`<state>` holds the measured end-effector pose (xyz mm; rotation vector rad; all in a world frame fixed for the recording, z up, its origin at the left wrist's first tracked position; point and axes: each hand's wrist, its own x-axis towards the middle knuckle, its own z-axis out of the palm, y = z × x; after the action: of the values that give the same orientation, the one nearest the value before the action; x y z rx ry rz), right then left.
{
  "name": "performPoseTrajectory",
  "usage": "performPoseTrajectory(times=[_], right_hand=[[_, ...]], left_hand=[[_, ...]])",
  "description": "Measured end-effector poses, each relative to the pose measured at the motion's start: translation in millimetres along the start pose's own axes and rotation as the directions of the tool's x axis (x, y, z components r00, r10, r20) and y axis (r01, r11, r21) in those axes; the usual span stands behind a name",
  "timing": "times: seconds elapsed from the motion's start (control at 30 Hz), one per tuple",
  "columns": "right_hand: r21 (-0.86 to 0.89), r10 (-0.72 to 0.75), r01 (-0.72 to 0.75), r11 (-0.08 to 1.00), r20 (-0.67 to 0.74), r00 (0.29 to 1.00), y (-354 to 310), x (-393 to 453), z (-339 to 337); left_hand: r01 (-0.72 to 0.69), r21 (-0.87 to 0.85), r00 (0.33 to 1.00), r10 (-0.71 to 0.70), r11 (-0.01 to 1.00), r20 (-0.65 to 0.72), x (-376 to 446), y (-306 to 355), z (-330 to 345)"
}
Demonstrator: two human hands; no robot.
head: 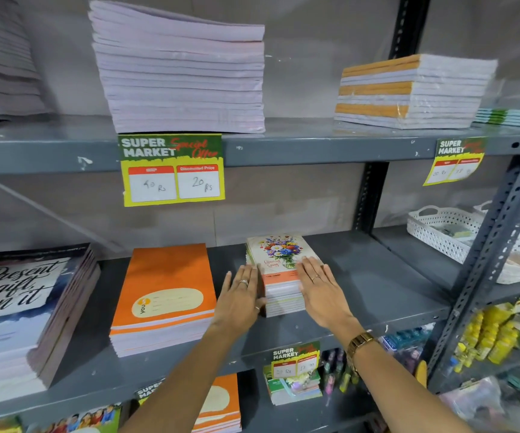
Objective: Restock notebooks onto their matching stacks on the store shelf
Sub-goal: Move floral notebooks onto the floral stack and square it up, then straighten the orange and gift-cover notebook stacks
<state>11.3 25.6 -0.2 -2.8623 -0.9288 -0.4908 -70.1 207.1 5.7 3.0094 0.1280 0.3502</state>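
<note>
Grey store shelf (pixel 361 276), mid-restock: flat, open left hand (pixel 241 295) and right hand (pixel 318 287) press the sides of the floral notebook stack (pixel 279 270), gripping nothing; orange notebooks (pixel 165 295) beside look tidy, remaining stock unseen.

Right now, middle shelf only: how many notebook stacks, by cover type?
Orange-cover stack: 1
Floral-cover stack, left hand and right hand flat against its sides: 1
Quote-cover stack: 1
Total: 3 stacks on the middle shelf
</note>
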Motion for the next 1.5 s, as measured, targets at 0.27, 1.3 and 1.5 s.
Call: performPoseTrajectory(times=[0.27, 1.3, 1.5], right_hand=[[0.049, -0.19, 0.194, 0.98, -0.075, 0.979, -84.1, 1.8, -11.3], [0.1, -0.27, 0.259, 0.961, 0.112, 0.956, -198.6, 12.9, 21.3], [0.057, -0.29, 0.284, 0.957, 0.143, 0.946, -196.2, 15.4, 21.4]], left_hand=[[-0.009, 0.104, 1.0, 0.01, 0.995, -0.012, -46.7, -87.3, -31.0], [0.094, 0.189, 0.993, -0.106, 0.977, 0.054, -119.8, -177.2, -34.9], [0.085, 0.216, 0.995, -0.095, 0.973, 0.036, -118.7, -176.9, -33.6]])
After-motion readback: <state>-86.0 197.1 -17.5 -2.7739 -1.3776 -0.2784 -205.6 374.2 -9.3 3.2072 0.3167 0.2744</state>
